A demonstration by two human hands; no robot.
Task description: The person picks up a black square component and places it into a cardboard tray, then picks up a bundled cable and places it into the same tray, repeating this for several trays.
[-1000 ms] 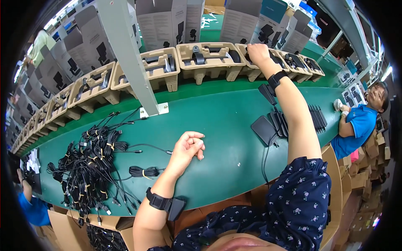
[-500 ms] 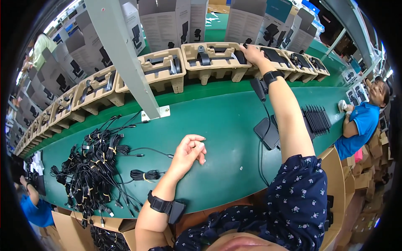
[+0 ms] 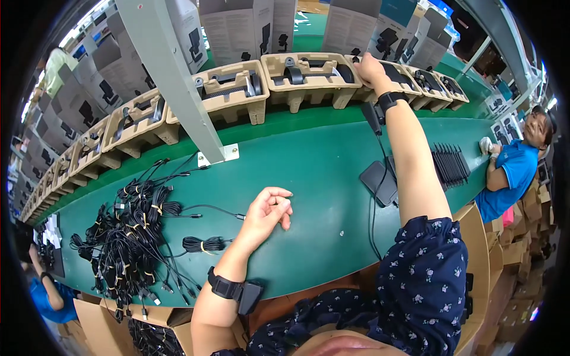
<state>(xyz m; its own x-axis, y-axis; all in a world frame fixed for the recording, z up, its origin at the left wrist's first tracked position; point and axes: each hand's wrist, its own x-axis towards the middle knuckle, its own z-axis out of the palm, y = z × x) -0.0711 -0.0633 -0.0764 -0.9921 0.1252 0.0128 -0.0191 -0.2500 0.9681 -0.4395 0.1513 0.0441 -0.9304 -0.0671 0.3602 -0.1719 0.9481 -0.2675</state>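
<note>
My right hand (image 3: 370, 70) reaches to the left end of a brown molded pulp tray (image 3: 412, 97) that holds a flat black piece. Its fingers are bent down at that end; what they grip, if anything, is hidden. Left of it, another pulp tray (image 3: 314, 87) carries black curved parts and a dark strip. My left hand (image 3: 268, 212) hovers over the green table (image 3: 309, 243), loosely curled with its fingers a little apart and nothing visible in it. Beside it lie a bundled black cable (image 3: 203, 244) and a large heap of black cables (image 3: 130, 237).
A grey metal post (image 3: 178, 71) rises from the table in front of the tray row. Grey-white boxes (image 3: 234, 35) stand behind. Near my right forearm lie black flat pads (image 3: 379, 183) and a stack of ribbed black pieces (image 3: 451, 166). A co-worker (image 3: 512, 169) is at the right.
My right hand has moved slightly right and away from me, from the middle tray's right end to the neighboring tray's left end. My left hand has hardly moved.
</note>
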